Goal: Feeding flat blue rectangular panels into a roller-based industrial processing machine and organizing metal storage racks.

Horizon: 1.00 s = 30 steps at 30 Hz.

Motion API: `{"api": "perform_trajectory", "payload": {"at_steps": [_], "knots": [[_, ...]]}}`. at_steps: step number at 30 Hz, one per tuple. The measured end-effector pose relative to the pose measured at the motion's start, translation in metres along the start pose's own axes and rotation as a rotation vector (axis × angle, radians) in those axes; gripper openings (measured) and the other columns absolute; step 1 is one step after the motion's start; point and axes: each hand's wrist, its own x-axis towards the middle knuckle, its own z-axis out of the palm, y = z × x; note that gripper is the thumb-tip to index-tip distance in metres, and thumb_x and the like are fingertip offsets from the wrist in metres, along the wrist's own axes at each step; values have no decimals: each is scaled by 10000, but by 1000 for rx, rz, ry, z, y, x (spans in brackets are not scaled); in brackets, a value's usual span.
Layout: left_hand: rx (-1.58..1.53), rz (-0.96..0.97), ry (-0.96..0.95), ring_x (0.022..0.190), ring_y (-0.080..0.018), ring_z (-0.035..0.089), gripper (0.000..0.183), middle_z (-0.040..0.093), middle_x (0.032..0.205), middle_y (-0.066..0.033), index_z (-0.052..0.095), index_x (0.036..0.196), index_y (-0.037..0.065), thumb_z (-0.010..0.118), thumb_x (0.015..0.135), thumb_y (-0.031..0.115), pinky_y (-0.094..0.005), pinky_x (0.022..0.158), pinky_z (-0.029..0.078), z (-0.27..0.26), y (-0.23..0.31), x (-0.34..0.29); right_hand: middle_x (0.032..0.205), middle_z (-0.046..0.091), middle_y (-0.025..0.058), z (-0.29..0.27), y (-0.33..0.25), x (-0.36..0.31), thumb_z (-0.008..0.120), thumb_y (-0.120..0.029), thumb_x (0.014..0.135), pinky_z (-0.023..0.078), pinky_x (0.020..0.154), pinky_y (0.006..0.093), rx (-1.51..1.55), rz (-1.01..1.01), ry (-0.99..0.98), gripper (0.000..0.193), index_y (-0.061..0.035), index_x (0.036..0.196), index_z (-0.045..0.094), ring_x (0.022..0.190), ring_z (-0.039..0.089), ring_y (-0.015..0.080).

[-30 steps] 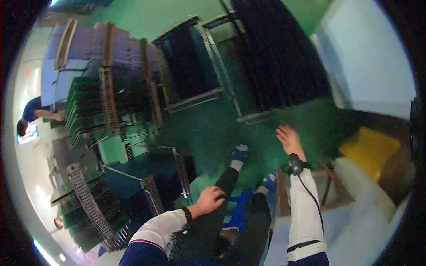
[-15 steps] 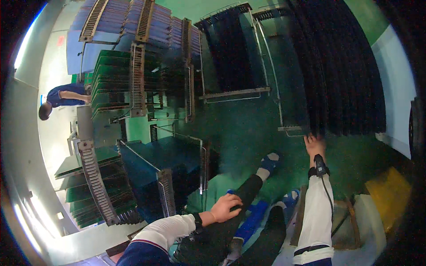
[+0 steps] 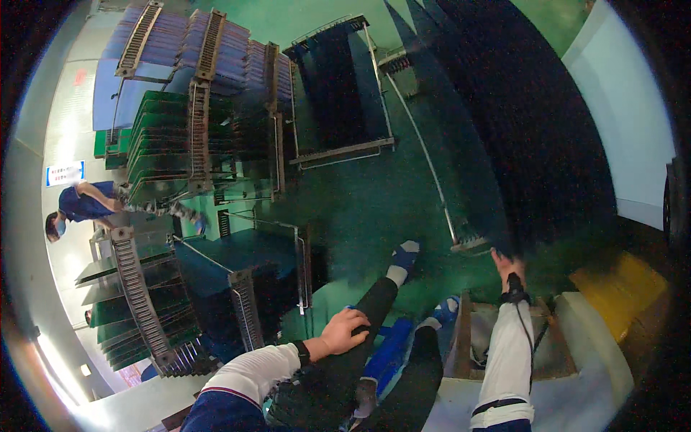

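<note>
My left hand (image 3: 343,333) rests palm down on my dark trouser leg (image 3: 376,299); its fingers are loosely bent and apart, holding nothing. On the right, my arm reaches forward, and my right hand (image 3: 508,266) is at the lower end of a tall row of dark thin panels (image 3: 547,129). At least one finger points out toward the panels' lower edge; the others are partly lost in shadow, and contact is hard to make out. Beside that hand is the slotted foot of a metal rack (image 3: 469,243). A dark band with a cable circles my right wrist.
Slotted metal racks (image 3: 200,137) at the left carry green and lilac panels. Another rack of dark panels (image 3: 338,90) stands ahead on the green floor (image 3: 353,194). A co-worker in blue (image 3: 90,200) is at far left. A yellow sheet (image 3: 619,295) lies near right.
The view has shifted, moving the racks leftward in it. The dark panels at right now slant more, fanning apart at the top. My right hand appears lower; my left stays on my leg.
</note>
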Motion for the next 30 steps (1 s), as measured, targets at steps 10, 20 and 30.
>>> {"api": "perform_trajectory", "payload": {"at_steps": [10, 20, 30], "knots": [[-12, 20, -36, 1031, -316, 543, 251, 609, 1064, -98, 647, 985, 84, 672, 787, 236, -413, 915, 447, 7, 0, 1, 1390, 415, 181, 25, -10, -129, 527, -256, 937, 354, 1048, 488, 428, 283, 164, 432, -31, 1297, 447, 1272, 402, 339], [7, 26, 12, 974, -345, 539, 211, 613, 1020, -120, 650, 910, 56, 674, 735, 172, -431, 871, 447, -7, 12, 18, 1435, 364, 197, 72, -34, -181, 538, -248, 940, 314, 1091, 475, 554, 354, 178, 436, -33, 1310, 451, 1317, 357, 345], [77, -37, -44, 973, -321, 536, 197, 614, 995, -99, 669, 883, 63, 658, 744, 202, -427, 863, 454, 11, 18, 19, 1322, 480, 191, 119, -66, -267, 568, -257, 931, 390, 1036, 442, 813, 472, 260, 378, -21, 1223, 528, 1225, 462, 322]]}}
